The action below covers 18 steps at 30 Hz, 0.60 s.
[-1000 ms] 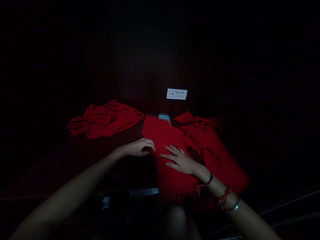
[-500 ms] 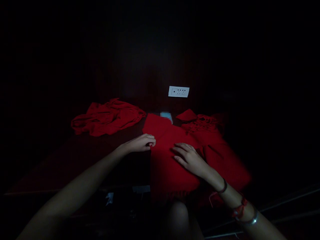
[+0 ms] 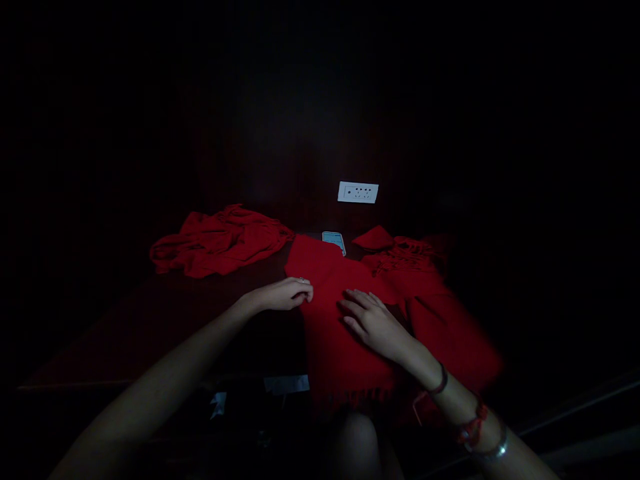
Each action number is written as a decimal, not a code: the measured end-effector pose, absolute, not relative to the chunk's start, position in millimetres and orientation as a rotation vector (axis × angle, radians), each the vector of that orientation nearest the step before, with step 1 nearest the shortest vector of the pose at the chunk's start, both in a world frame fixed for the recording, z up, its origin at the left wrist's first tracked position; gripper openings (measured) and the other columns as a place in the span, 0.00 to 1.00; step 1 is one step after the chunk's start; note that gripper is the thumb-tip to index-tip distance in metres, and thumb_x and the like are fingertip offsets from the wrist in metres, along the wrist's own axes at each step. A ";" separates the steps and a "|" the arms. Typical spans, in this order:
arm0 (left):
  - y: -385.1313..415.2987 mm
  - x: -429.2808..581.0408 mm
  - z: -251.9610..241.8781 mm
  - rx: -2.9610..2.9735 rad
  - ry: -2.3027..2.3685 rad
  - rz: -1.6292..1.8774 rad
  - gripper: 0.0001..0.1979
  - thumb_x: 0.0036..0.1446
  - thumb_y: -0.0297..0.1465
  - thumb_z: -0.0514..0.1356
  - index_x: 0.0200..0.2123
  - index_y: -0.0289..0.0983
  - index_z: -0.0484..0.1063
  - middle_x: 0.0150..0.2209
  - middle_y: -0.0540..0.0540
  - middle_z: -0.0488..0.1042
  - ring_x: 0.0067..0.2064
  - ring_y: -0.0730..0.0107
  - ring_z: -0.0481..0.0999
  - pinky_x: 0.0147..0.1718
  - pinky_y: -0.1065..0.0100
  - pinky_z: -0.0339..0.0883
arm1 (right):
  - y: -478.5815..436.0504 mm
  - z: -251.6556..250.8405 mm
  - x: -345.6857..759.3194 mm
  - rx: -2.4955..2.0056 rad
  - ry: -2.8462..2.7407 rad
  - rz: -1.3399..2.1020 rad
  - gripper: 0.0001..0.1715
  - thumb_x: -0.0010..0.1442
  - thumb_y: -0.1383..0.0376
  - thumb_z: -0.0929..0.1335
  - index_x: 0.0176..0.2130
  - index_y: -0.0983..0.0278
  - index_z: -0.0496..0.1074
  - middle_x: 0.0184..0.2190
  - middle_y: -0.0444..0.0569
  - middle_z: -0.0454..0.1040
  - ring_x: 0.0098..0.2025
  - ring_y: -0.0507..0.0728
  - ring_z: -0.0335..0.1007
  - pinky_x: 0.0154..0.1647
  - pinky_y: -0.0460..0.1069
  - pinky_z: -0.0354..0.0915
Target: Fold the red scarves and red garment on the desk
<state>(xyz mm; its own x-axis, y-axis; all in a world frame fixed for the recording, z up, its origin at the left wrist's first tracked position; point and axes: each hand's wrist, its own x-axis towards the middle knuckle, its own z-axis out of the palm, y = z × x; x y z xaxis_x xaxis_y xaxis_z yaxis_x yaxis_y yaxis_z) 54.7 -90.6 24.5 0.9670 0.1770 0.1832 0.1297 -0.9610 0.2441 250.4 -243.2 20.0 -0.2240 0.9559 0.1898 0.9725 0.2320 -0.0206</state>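
A red fringed cloth (image 3: 340,347) lies spread over the dark table, its fringed end hanging at the front edge. My left hand (image 3: 293,293) is closed at the cloth's left edge, fingers curled on the fabric. My right hand (image 3: 373,320) rests on the middle of the cloth with its fingers apart. Beyond it to the right, more red fabric with fringes (image 3: 407,250) lies bunched. A crumpled red cloth (image 3: 220,241) sits at the back left.
A phone (image 3: 334,240) lies at the back of the table (image 3: 165,320), partly under the red cloth. Above it a white socket panel (image 3: 358,192) is on the dark wall. A knee (image 3: 356,440) shows below the front edge.
The view has shifted slightly, so the table and socket panel appear a little lower. My right hand has moved slightly left over the cloth; my left hand keeps its place at the cloth's edge.
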 end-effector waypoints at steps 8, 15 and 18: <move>-85.3 54.9 22.4 2.992 0.130 0.235 0.08 0.47 0.20 0.50 0.28 0.37 0.65 0.31 0.50 0.65 0.34 0.74 0.65 0.36 0.75 0.56 | -214.3 -1.1 267.9 -2.022 -2.402 0.115 0.32 0.55 0.46 0.47 0.57 0.52 0.41 0.59 0.43 0.35 0.59 0.64 0.30 0.54 0.62 0.38; -77.4 61.8 15.1 3.147 0.254 0.320 0.10 0.48 0.20 0.48 0.30 0.37 0.65 0.29 0.48 0.65 0.34 0.70 0.64 0.35 0.71 0.56 | -198.5 4.1 277.0 -2.026 -2.371 0.065 0.31 0.56 0.47 0.48 0.57 0.52 0.42 0.59 0.43 0.36 0.58 0.65 0.29 0.53 0.63 0.40; -78.0 53.7 19.1 3.051 0.262 0.298 0.14 0.43 0.16 0.47 0.29 0.37 0.66 0.32 0.49 0.65 0.36 0.72 0.64 0.37 0.73 0.56 | -206.2 10.5 271.6 -1.919 -2.368 -0.087 0.30 0.56 0.49 0.49 0.57 0.51 0.42 0.59 0.42 0.37 0.59 0.64 0.28 0.53 0.64 0.39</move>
<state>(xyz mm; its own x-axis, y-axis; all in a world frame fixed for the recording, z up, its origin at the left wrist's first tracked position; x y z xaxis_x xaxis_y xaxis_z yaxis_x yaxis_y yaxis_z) 53.7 -78.0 19.1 0.9669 0.1748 0.1861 0.1623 -0.9835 0.0805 271.6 -206.2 10.5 -0.2050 0.9729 0.1075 0.9781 0.2076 -0.0139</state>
